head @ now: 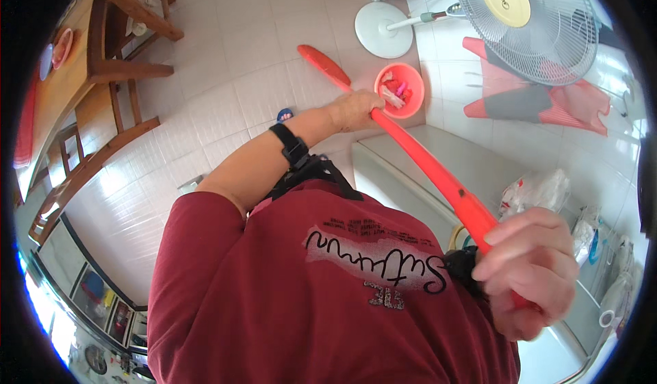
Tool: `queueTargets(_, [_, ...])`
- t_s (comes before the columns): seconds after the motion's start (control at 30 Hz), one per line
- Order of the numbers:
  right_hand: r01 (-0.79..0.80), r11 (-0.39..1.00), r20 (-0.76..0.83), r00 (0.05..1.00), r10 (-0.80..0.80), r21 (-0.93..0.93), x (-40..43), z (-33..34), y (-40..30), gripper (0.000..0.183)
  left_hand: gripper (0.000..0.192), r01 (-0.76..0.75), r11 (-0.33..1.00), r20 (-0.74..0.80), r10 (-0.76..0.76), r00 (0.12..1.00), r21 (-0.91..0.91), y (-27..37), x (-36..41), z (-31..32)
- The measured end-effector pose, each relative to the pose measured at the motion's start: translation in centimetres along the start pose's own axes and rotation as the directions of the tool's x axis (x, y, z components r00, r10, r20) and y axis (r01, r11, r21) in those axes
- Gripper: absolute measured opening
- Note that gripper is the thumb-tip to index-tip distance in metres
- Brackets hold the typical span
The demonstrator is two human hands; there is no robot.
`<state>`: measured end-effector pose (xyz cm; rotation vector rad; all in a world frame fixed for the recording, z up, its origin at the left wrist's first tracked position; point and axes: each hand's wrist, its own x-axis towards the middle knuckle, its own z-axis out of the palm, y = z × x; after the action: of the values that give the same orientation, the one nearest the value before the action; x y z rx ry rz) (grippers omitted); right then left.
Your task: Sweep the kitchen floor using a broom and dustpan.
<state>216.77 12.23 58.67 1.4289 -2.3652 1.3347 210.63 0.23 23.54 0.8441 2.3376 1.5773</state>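
Note:
A long red handle [421,161] runs diagonally across in front of me, ending in a narrow red head [323,67] over the floor; whether it is a broom or a mop I cannot tell. My left hand [359,109], below a black wristband, grips the handle's middle part. At the handle's upper end my right hand [528,271] is closed around it, close to my body and slightly blurred. A pink plastic bin [421,94] holding crumpled scraps stands just beyond my left hand. A foot in a blue slipper [284,113] shows beside my left forearm.
A pedestal fan's white base [377,30] stands beyond the bin against the tiled wall. Red and grey fabric [534,94] hangs nearby. A pale appliance or cabinet [426,150] is at right, with plastic bags [539,191] beside it. Wooden table [77,61] and benches [102,150] stand at left.

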Motion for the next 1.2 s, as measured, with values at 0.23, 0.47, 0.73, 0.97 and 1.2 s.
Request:
queueTargets(0.23, [0.051, 0.975, -0.034, 0.998, -0.045, 0.215, -6.0, 0.5, -1.9, 0.038, 0.024, 0.079, 0.991, -0.093, -0.07, 0.993, 0.106, 2.9, -10.0, 2.3])
queueTargets(0.47, [0.101, 0.922, -0.011, 0.994, -0.105, 0.373, -15.4, 3.1, -5.3, 0.039, 0.023, 0.295, 0.933, -0.062, -0.289, 0.955, 0.204, 5.9, -20.7, 6.4])
queueTargets(0.73, [0.086, 0.935, -0.143, 0.989, -0.038, 0.343, -25.6, -0.7, -11.7, 0.025, 0.027, 0.222, 0.875, -0.137, -0.179, 0.974, 0.43, 12.2, -23.9, 11.3])
queueTargets(0.97, [0.403, 0.885, -0.416, 0.864, -0.284, 0.231, -26.3, 3.5, -21.7, 0.024, 0.026, -0.04, 0.973, -0.236, 0.095, 0.967, 0.228, 15.3, -19.8, 14.2])
queueTargets(1.2, [0.102, 0.995, 0.067, 0.993, -0.101, -0.008, -18.3, 16.9, -23.1, 0.036, 0.028, 0.064, 0.997, -0.167, -0.055, 0.984, 0.048, 6.8, -29.6, 14.5])
